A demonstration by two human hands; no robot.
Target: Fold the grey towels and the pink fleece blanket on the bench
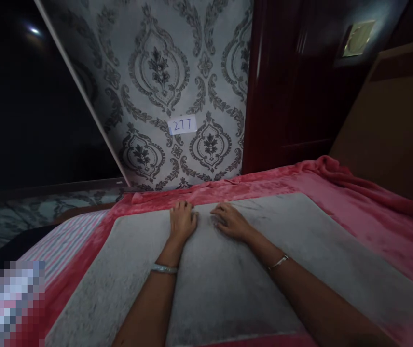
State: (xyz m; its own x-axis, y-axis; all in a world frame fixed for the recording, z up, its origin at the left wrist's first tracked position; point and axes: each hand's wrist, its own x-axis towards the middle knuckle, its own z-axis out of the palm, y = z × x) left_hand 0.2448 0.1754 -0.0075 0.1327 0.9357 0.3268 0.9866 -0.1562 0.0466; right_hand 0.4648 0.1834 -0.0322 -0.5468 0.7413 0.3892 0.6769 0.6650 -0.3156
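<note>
Grey mat's lie: the mat [221, 284] lies flat, its far edge facing the patterned wall [159, 72]; from where I stand its long axis seems to run left to right across the person's front.
Mats: one.
Hands: two, the left [183, 221] and the right [231, 221].
Bracelets: two, one on the left wrist [164, 268] and one on the right [278, 262].
Red blanket: one [365, 207], spread beneath the mat and showing past its sides.
Paper slip: one [182, 125], on the wall, reading 277.
Mat and hands: it stretches under both and out to either side, with both hands near its far edge.
Left fingers: bent, tips at that edge; I can't tell whether they grip it.
Right fingers: loosely bent and pointing left, thumb away from them, clasping nothing I can see.
Between the hands: a small gap of bare mat; they don't touch.
</note>
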